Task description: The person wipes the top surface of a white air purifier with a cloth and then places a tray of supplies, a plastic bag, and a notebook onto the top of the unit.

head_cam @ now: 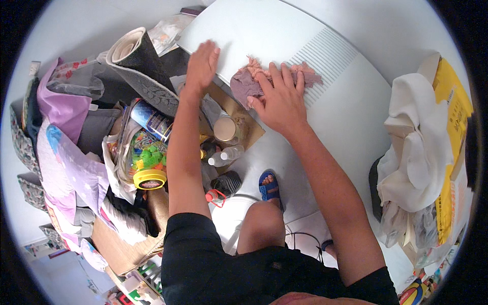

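Note:
My right hand [284, 97] lies spread and palm down on a crumpled cloth [246, 85], mauve with a fluffy pink side. Under the cloth is a smooth white surface [263, 30] with a band of fine grey stripes [331, 57]. The cloth overlaps the left end of the stripes. My left hand [204, 65] is held by the left edge of that surface, its fingers together and nothing seen in it; whether it touches the surface I cannot tell.
On the left stand a rolled dark mat [141, 72], heaped clothes and a yellow-lidded jar [150, 179]. An open cardboard box [253, 137] with bottles and a jar sits below my left hand. A white cloth [415, 152] and yellow packaging [451, 114] are at the right.

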`<state>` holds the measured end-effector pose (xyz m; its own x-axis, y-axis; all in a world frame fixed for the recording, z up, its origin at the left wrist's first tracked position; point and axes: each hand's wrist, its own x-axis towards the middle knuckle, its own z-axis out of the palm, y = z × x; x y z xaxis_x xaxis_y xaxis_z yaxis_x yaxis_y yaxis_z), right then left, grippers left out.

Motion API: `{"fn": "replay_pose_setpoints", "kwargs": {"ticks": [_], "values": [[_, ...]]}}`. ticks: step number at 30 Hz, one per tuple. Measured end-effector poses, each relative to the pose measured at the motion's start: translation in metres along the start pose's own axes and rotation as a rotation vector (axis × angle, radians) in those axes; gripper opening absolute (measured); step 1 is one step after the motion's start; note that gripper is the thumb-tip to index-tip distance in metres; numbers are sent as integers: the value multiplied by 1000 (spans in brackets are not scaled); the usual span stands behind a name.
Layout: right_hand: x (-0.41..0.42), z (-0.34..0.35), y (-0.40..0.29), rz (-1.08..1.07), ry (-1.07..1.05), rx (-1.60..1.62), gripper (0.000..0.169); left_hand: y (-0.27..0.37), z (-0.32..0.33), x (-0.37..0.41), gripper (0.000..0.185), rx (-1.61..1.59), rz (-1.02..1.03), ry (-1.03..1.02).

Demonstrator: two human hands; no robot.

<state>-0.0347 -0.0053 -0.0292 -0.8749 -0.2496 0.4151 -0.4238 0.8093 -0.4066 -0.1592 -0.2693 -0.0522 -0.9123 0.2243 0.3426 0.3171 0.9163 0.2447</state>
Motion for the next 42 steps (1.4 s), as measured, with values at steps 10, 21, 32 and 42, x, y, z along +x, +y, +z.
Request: {"fn": "replay_pose_setpoints", "kwargs": {"ticks": [10,21,32,42], "values": [[-7,-4,4,-49,3,69,33,149,-13,-132,66,-1512,-599,226],[-87,-43,-5,-145,-92,501,29,174,-58,-164,65,-2208,-789,406],[-203,-114,-24,755,-107,1538,39,330,-83,-144,34,-3056,-145,62],[-236,-148,-20,856,82,1607,35,360,-59,-219,10,-3037,-261,164]]}}
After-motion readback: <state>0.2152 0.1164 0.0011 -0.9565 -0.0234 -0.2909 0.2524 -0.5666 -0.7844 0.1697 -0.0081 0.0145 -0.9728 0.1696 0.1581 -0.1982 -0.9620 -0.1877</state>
